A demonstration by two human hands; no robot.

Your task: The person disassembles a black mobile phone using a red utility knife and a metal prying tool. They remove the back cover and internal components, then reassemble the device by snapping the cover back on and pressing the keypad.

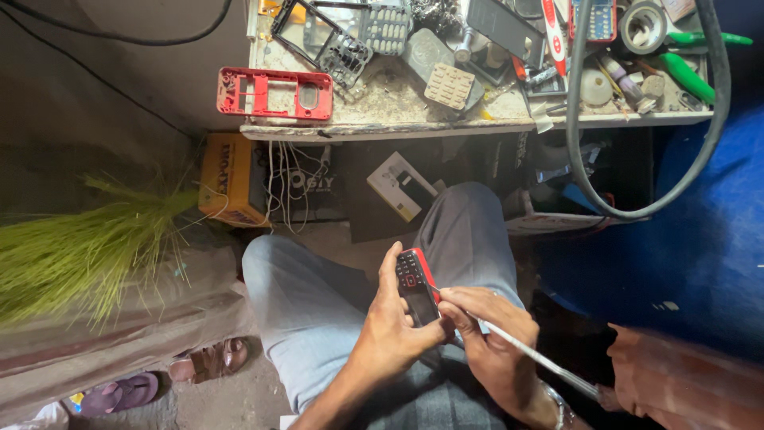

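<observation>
A small black keypad phone (417,288) with a red rim rests over my lap. My left hand (391,325) wraps around its left side, thumb along the edge. Pressed against the phone's right edge, my right hand (492,336) pinches a thin metal tool (535,357) whose shaft runs down to the right. The tool's tip meets the phone near its lower right side. My grey trousers (310,302) lie beneath both hands.
A cluttered bench (382,127) above holds a red phone frame (274,93), keypads, phone parts, tape and green-handled tools. A thick black cable (585,171) loops down from it. Boxes sit underneath. A green broom (79,247) lies left; sandals (211,362) are on the floor.
</observation>
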